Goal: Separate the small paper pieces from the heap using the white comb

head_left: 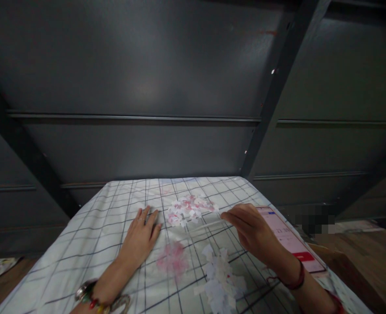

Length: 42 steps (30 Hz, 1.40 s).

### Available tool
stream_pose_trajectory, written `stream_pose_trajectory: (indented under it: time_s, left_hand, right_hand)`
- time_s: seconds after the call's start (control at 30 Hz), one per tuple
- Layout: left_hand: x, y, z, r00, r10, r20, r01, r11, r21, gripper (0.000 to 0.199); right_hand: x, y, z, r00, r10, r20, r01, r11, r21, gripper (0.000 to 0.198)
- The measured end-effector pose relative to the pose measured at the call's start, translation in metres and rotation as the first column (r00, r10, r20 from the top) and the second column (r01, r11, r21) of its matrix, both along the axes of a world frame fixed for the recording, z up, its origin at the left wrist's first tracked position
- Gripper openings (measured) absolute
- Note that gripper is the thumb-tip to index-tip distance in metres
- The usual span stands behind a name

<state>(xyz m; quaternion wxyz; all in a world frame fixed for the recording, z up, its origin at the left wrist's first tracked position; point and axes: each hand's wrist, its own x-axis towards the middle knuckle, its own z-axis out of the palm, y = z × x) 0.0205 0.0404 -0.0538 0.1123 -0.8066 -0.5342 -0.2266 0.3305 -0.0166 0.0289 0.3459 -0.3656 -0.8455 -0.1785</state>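
My left hand [139, 237] lies palm down on the white checked cloth [114, 231], fingers stretched and a little apart, holding nothing. To its right sits a heap of small torn paper pieces [189, 209], white with pink and red patches. At the right end of that heap is my right hand [253, 229], its fingertips pinched together low over the cloth. Whatever may be between those fingertips is too small to make out. Nearer to me is a second heap of whiter paper scraps [223, 279]. A blurred pink stain [173, 259] marks the cloth between the hands.
A phone [291, 240] with a lit pink screen lies at the cloth's right edge, beside my right wrist. Behind the table stands a dark grey panelled wall [147, 148]. A brown box [339, 266] is on the floor to the right.
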Motion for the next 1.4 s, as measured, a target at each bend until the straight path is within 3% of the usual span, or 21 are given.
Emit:
stream_pose_trajectory:
  time_s: [0.2, 0.43, 0.67, 0.87, 1.0, 1.1, 1.23, 1.4]
  left_hand:
    - [0.000, 0.001, -0.002, 1.000, -0.011, 0.024, 0.010, 0.999, 0.035, 0.034]
    - [0.000, 0.001, -0.001, 1.000, -0.004, -0.006, 0.005, 0.999, 0.038, 0.036]
    - [-0.001, 0.002, -0.001, 1.000, -0.004, -0.019, 0.004, 1.000, 0.022, 0.036]
    - [0.000, 0.001, -0.001, 1.000, 0.001, 0.003, -0.001, 1.000, 0.027, 0.036]
    - [0.000, 0.000, 0.000, 1.000, 0.001, 0.019, -0.001, 1.000, 0.013, 0.037]
    - [0.000, 0.000, 0.000, 1.000, 0.003, 0.009, -0.003, 1.000, 0.011, 0.038]
    - [0.000, 0.000, -0.001, 1.000, 0.002, 0.004, -0.003, 1.000, 0.017, 0.037]
    - [0.000, 0.001, 0.001, 1.000, -0.007, -0.026, 0.007, 1.000, 0.005, 0.038]
  right_hand:
    - [-0.001, 0.003, 0.000, 1.000, -0.011, 0.004, 0.011, 0.996, 0.088, 0.035]
    - [-0.010, -0.002, 0.005, 0.997, 0.075, -0.008, -0.075, 0.996, 0.041, 0.036]
    - [0.007, 0.000, 0.007, 0.998, -0.063, 0.031, 0.061, 0.995, 0.074, 0.035]
    - [-0.002, -0.008, 0.010, 0.998, 0.026, 0.048, -0.028, 0.999, 0.037, 0.039]
    - [0.008, -0.003, 0.012, 0.996, -0.084, 0.023, 0.081, 0.990, 0.119, 0.036]
    - [0.014, 0.000, 0.014, 0.989, -0.138, 0.053, 0.133, 0.988, 0.079, 0.034]
    - [0.004, -0.005, 0.014, 0.998, -0.042, 0.045, 0.042, 0.999, 0.008, 0.034]
    - [-0.005, -0.008, 0.008, 0.998, 0.054, 0.020, -0.056, 0.996, 0.072, 0.040]
